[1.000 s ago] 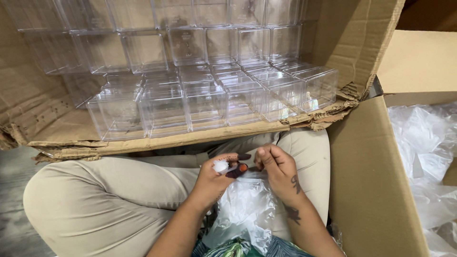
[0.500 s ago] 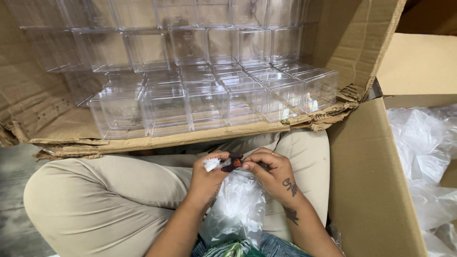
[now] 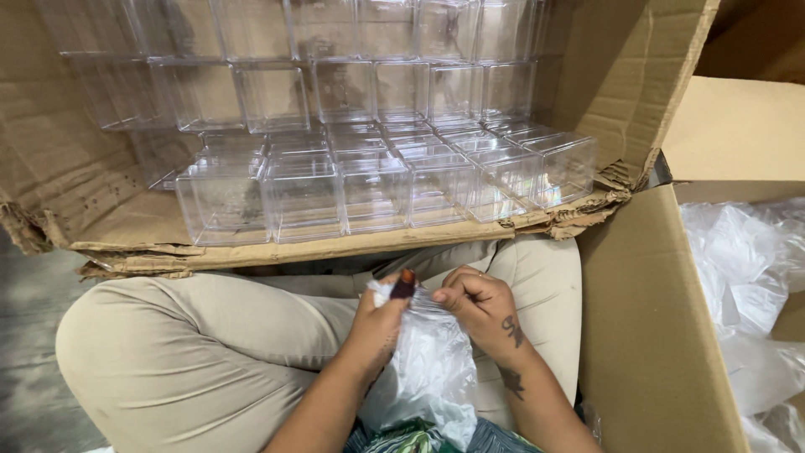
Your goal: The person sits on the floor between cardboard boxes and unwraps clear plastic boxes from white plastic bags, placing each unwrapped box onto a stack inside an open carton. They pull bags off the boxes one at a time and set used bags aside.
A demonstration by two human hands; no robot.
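Small dark item [image 3: 403, 283] mostly hidden in left hand [image 3: 375, 323], kind unclear

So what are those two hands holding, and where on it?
Both hold a thin clear plastic bag by its top edge: the left hand pinches one upper corner, where something small and dark shows at the fingertips, and the right hand pinches the top beside it.

A big cardboard box [image 3: 67, 180] lies on its side, its lower flap [image 3: 335, 245] serving as a shelf. Clear plastic cube boxes [image 3: 377, 180] stand on it in rows, stacked higher toward the back wall; the front row sits just behind the flap's torn front edge. At the right, a second carton [image 3: 650, 335] holds crumpled clear plastic wrap [image 3: 746, 277].
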